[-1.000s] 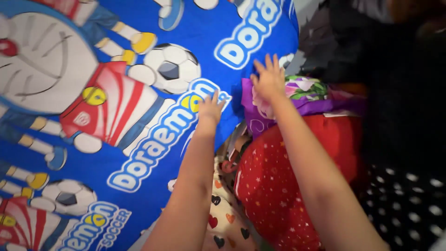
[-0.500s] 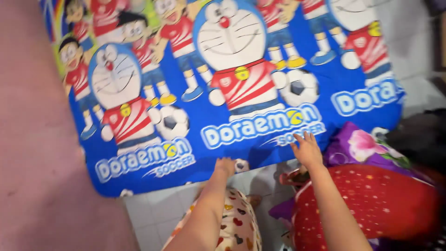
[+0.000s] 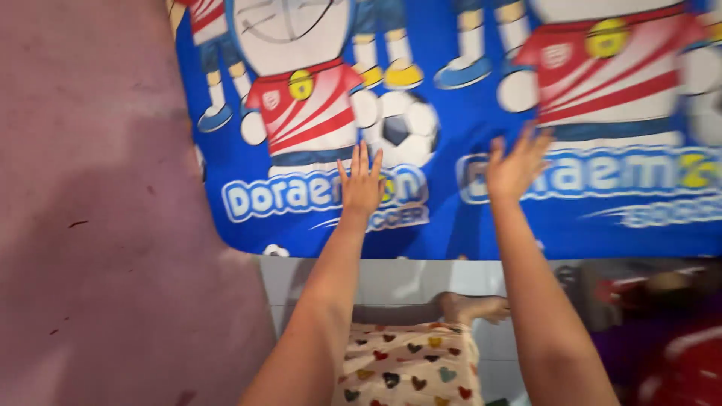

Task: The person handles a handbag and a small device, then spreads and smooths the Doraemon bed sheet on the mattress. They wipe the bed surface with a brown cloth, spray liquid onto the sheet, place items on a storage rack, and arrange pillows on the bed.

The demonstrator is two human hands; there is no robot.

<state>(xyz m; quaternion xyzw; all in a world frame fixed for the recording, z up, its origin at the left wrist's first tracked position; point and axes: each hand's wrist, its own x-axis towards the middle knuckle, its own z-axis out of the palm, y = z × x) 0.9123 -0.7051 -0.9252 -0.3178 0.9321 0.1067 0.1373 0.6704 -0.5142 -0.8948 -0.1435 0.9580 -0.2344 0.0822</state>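
Both hands, left hand (image 3: 361,188) and right hand (image 3: 515,169), are now moved further onto the blue mat (image 3: 451,225), spread open, nothing gripped; soft, light, best taken at its near edge.

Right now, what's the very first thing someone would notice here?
The big blue cartoon mattress fills the top, printed with round-headed characters in red-striped shirts and a soccer ball. Both hands lie flat on its lower edge: the left hand mid-picture, the right hand beside it. A pink wall fills the left side.

pale tiled floor (image 3: 406,280), blue cartoon mat (image 3: 466,218) on it
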